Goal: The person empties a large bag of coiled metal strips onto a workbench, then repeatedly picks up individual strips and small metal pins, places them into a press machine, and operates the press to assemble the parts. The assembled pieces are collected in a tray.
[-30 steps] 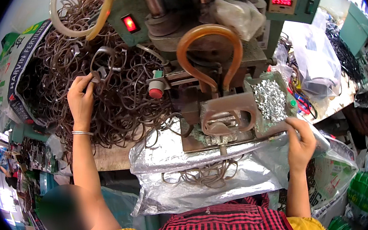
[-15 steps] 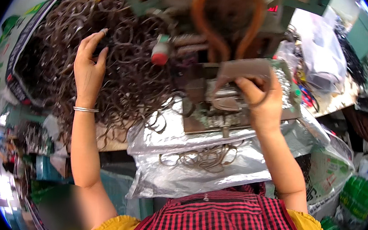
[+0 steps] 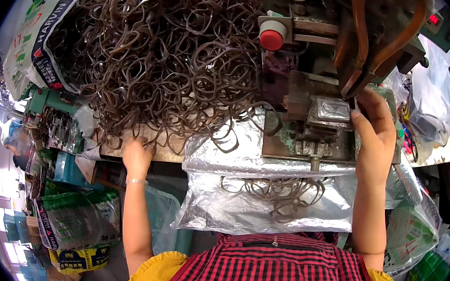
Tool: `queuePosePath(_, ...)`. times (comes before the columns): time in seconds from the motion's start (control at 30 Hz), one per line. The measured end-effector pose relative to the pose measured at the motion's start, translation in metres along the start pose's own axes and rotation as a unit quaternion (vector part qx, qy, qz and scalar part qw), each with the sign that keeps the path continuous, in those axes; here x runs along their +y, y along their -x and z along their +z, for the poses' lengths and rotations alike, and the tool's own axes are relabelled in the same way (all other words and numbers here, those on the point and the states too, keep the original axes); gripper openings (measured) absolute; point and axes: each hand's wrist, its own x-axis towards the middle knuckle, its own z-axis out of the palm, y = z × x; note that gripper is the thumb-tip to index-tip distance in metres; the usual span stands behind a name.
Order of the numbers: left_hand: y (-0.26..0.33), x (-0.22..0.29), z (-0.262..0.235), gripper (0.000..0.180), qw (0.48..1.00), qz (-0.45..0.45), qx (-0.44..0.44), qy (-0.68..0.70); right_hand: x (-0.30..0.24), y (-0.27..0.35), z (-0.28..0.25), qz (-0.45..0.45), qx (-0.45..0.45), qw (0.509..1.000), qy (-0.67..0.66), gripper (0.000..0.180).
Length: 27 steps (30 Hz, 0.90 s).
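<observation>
A large heap of thin brown looped bands (image 3: 174, 53) fills the table at the left. My left hand (image 3: 136, 156) is at the heap's near edge, among the lowest loops, its fingertips hidden. At the right is a bench machine with a metal block (image 3: 331, 110) on its bed, under a bent copper-coloured tube (image 3: 359, 50). Beside the block, my right hand (image 3: 376, 137) has thumb and forefinger drawn together at a small dark part; what they pinch is unclear. Several loose loops (image 3: 285, 191) lie on the silver sheet (image 3: 261, 215) in front of the machine.
A red push button (image 3: 271, 35) sits left of the machine head. A printed sack (image 3: 54, 40) borders the heap. Clear plastic bags (image 3: 432, 96) stand at the right, beyond the machine. More sacks (image 3: 79, 218) are at the lower left, below the table edge.
My left hand has come from the middle of the heap to its near edge. The wide brown band in my right hand no longer shows clearly. The whole view has shifted.
</observation>
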Motion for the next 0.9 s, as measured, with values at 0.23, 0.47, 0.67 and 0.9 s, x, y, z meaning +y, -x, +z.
queuePosePath(0.23,0.004,-0.026,0.038,0.028,0.994,-0.092,-0.06,-0.017,0.034,0.01,-0.068,0.017,0.109,0.993,0.049,0.032)
queuePosePath(0.47,0.056,0.003,-0.058,0.025,0.935,-0.035,-0.088,0.341,0.03,0.069,-0.134,-0.044,0.11,0.825,0.552,0.023)
queuePosePath(0.67,0.062,0.154,-0.137,0.026,0.831,0.279,0.084,0.473,0.06,0.015,-0.114,-0.097,0.045,0.78,0.617,0.029)
queuePosePath(0.9,0.041,0.3,-0.095,0.029,0.639,0.563,0.301,0.429,0.057,-0.01,-0.081,-0.167,0.145,0.802,0.555,0.009)
